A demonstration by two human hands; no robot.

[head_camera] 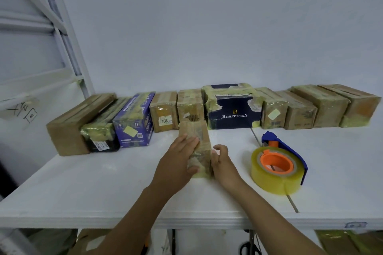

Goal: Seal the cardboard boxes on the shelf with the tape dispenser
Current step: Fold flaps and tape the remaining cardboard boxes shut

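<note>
A white-painted metal upright (68, 37) with diagonal braces rises at the far left, and the smooth white shelf (103, 188) runs the full width in front of it. Along the shelf's back edge stands a row of boxes, side touching side. First comes a plain brown carton (68, 128), long and set at an angle. Next is a black box (99, 136) swathed in wrinkled yellowish tape, then a glossy blue-purple box (134, 122) with a pale square sticker. A squat brown box (163, 115) follows, bearing a printed label.

In front of the row, near the middle, lies the small cardboard box (199, 143). It is narrow, oblong and shiny with tape, and it lies lengthwise on the shelf. The left hand (178, 159) presses on its top and left side with the fingers stretched flat. The right hand (221, 161) curls its fingers against the right side, so the two hands flank the box.

Behind them the row goes on with a navy box (232, 114) with gold lettering and torn tape. More taped brown cartons (300, 109) reach the right end.

To the right of the hands, apart from them, the tape dispenser (290, 151) rests on its side. Its blue plastic frame holds a thick, translucent yellow tape roll (269, 174) on an orange hub (276, 162).
</note>
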